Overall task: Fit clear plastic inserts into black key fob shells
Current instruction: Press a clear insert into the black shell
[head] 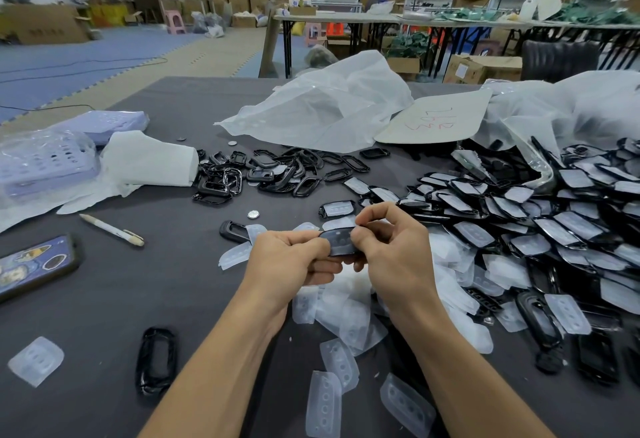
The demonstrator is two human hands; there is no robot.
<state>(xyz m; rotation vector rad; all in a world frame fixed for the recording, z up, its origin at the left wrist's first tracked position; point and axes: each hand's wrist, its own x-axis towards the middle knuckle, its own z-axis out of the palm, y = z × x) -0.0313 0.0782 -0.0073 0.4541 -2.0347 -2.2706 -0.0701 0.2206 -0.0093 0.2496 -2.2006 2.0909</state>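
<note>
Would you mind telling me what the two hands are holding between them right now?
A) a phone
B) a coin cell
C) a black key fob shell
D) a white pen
C: the left hand and the right hand each pinch one end of a black key fob shell, held above the table.

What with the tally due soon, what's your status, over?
Left grip and right grip both pinch one black shell, clear insert on it. Loose inserts piled underneath. Nothing blocking.
</note>
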